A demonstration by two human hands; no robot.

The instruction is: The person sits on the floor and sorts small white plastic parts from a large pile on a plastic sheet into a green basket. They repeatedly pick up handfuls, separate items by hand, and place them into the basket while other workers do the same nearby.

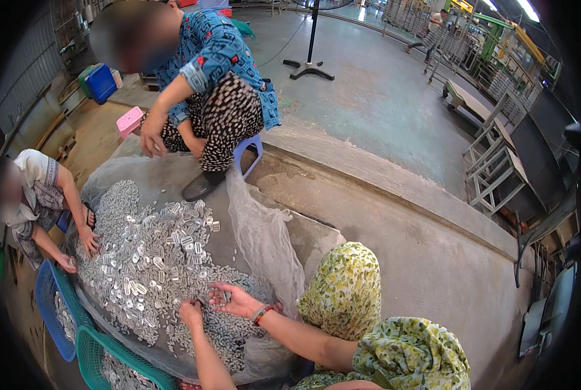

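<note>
1. On the floor, in the head view, a heap of small silver metal parts (154, 260) lay spread over a clear plastic sheet (264, 240).
2. The left hand (190, 312) rested at the near edge of the heap, fingers curled down onto the parts; whether its grip had closed on any could not be told.
3. The right hand (233, 300) was held palm up just beside the left, fingers spread apart, with a few metal parts lying loose in the palm. A red bracelet (262, 314) sat on that wrist.
4. A blue basket (51, 312) and a green basket (108, 361), both holding parts, stood at the heap's left edge.
5. Two other people worked the same heap: one crouched at far left, one seated on a blue stool (250, 153) at the far side.
</note>
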